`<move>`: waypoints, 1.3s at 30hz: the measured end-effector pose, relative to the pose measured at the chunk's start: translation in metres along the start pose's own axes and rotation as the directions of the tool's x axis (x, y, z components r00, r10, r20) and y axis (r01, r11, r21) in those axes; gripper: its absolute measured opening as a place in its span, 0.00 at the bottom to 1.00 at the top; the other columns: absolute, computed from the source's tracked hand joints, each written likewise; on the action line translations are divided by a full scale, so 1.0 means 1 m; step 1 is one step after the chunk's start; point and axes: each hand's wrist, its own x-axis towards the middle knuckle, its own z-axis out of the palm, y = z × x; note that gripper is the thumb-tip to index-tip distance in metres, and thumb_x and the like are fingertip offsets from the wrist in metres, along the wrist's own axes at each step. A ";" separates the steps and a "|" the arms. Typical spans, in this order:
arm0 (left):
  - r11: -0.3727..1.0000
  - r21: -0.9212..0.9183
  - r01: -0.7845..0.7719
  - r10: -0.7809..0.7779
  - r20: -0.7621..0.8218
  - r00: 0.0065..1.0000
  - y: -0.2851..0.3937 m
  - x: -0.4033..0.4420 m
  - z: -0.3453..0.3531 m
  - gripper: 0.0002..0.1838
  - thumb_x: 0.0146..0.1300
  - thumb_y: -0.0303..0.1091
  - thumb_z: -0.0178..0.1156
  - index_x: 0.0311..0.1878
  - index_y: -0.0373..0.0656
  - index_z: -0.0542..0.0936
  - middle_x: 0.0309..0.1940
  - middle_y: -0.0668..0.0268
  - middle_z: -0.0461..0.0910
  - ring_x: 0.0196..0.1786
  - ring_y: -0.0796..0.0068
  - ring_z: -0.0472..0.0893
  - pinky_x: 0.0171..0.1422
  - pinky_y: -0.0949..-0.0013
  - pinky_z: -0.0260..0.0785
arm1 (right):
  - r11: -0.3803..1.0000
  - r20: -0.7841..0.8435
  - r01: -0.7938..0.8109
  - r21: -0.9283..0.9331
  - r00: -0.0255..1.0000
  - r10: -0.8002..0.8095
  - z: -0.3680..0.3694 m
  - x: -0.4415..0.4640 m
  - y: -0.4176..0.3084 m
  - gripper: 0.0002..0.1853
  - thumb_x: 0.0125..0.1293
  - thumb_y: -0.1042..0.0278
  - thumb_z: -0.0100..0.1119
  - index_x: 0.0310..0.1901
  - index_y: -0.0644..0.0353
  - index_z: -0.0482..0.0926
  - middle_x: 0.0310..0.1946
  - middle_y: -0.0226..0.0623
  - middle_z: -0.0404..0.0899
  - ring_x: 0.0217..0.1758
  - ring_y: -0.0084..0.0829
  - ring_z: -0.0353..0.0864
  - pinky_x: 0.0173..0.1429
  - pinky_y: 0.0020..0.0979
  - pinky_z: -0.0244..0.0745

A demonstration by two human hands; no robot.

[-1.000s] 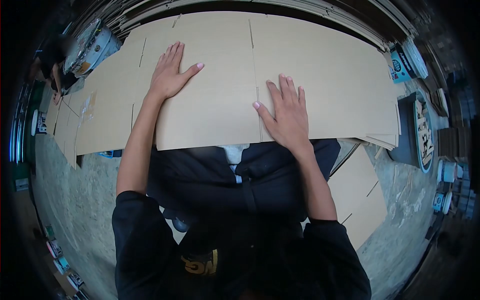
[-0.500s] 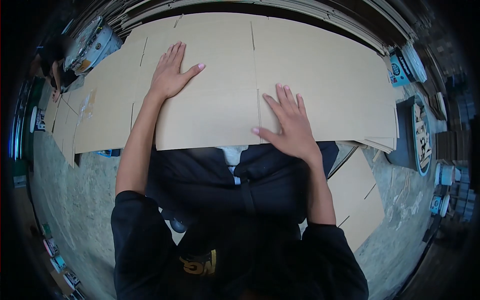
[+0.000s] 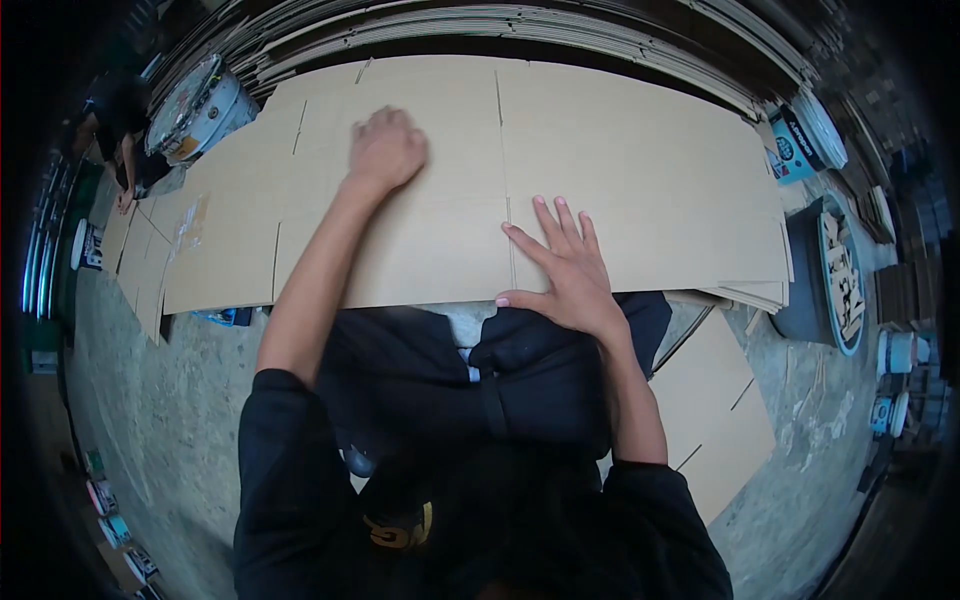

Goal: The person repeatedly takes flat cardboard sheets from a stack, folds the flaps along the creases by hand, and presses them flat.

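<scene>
A wide, flat, brown cardboard sheet (image 3: 440,235) with slits cut into it lies in front of me, its near edge over my lap. My left hand (image 3: 388,152) is on the left middle part of the sheet, its fingers curled in and slightly blurred; I see nothing in it. Nearer to me, my right hand (image 3: 566,278) rests flat with fingers spread, beside the slit at the sheet's near middle. Its thumb lies by the near edge. More sheet edges (image 3: 750,293) show in a stack under the right end.
Stacked cardboard (image 3: 520,25) runs along the back. A large bucket (image 3: 203,110) stands at back left, near a crouching person (image 3: 118,130). On the right are a blue-white bucket (image 3: 795,145) and a grey bin (image 3: 810,270) of scraps. Another cardboard piece (image 3: 715,410) lies on the floor.
My left hand has slid to the right, and its spread fingers have curled in. My right hand stays spread on the sheet, with its thumb now at the near edge. The view has shifted slightly.
</scene>
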 end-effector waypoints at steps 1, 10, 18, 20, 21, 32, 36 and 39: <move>0.997 -0.036 -0.062 0.060 -0.035 0.998 0.015 0.003 0.006 0.36 0.74 0.53 0.47 0.75 0.34 0.71 0.79 0.45 0.67 0.83 0.48 0.64 0.88 0.39 0.47 | 1.000 0.009 0.007 -0.009 1.000 -0.007 0.000 -0.001 0.000 0.53 0.54 0.24 0.72 0.80 0.38 0.71 0.85 0.56 0.53 0.89 0.60 0.46 0.89 0.60 0.37; 0.974 -0.180 -0.137 0.128 -0.058 0.990 0.096 0.008 0.029 0.47 0.75 0.70 0.42 0.87 0.48 0.57 0.89 0.56 0.50 0.91 0.56 0.45 0.93 0.47 0.30 | 0.998 0.071 0.062 -0.025 0.996 -0.060 -0.004 0.000 0.004 0.57 0.47 0.26 0.78 0.80 0.38 0.71 0.86 0.55 0.51 0.90 0.59 0.45 0.89 0.62 0.38; 0.974 -0.174 -0.145 0.134 -0.074 0.988 0.091 0.013 0.039 0.40 0.80 0.64 0.37 0.87 0.51 0.58 0.89 0.60 0.50 0.91 0.60 0.46 0.92 0.46 0.31 | 0.997 0.078 0.067 -0.047 0.995 -0.063 -0.005 0.002 0.003 0.56 0.50 0.26 0.76 0.80 0.39 0.71 0.85 0.55 0.52 0.89 0.60 0.46 0.88 0.62 0.39; 0.972 -0.184 -0.145 0.133 -0.075 0.988 0.091 0.014 0.041 0.38 0.81 0.61 0.36 0.87 0.52 0.58 0.89 0.60 0.50 0.91 0.60 0.45 0.93 0.46 0.31 | 0.996 0.075 0.064 -0.055 0.995 -0.059 -0.005 0.002 0.002 0.55 0.52 0.24 0.74 0.80 0.40 0.71 0.85 0.56 0.53 0.89 0.61 0.46 0.88 0.62 0.39; 0.972 -0.186 -0.144 0.133 -0.072 0.989 0.090 0.015 0.041 0.38 0.82 0.60 0.35 0.87 0.52 0.58 0.89 0.60 0.50 0.91 0.60 0.45 0.93 0.46 0.31 | 0.997 0.071 0.061 -0.055 0.996 -0.057 -0.005 0.002 0.002 0.54 0.53 0.23 0.73 0.80 0.40 0.71 0.85 0.56 0.53 0.89 0.61 0.46 0.88 0.62 0.39; 0.960 -0.233 -0.156 0.175 0.061 0.983 0.083 0.024 0.039 0.42 0.78 0.63 0.42 0.88 0.52 0.55 0.90 0.57 0.44 0.91 0.57 0.40 0.92 0.47 0.29 | 0.995 0.044 0.046 -0.088 0.998 -0.043 0.000 0.000 0.000 0.52 0.58 0.22 0.68 0.80 0.39 0.70 0.85 0.55 0.53 0.89 0.60 0.46 0.89 0.62 0.37; 0.941 -0.282 -0.184 0.276 0.334 0.901 0.066 0.052 0.009 0.53 0.67 0.66 0.60 0.88 0.51 0.54 0.90 0.53 0.40 0.91 0.53 0.36 0.92 0.48 0.31 | 0.995 0.043 0.036 -0.093 0.999 -0.032 -0.001 0.000 -0.001 0.52 0.58 0.22 0.68 0.80 0.39 0.70 0.85 0.55 0.53 0.89 0.60 0.46 0.88 0.62 0.38; 0.942 -0.287 -0.173 0.292 0.447 0.846 0.060 0.062 -0.008 0.61 0.58 0.63 0.73 0.88 0.50 0.54 0.90 0.54 0.40 0.91 0.53 0.37 0.92 0.49 0.38 | 0.995 0.035 0.042 -0.095 0.999 -0.039 -0.002 0.001 -0.002 0.52 0.58 0.22 0.68 0.80 0.40 0.70 0.85 0.55 0.53 0.89 0.60 0.47 0.89 0.62 0.38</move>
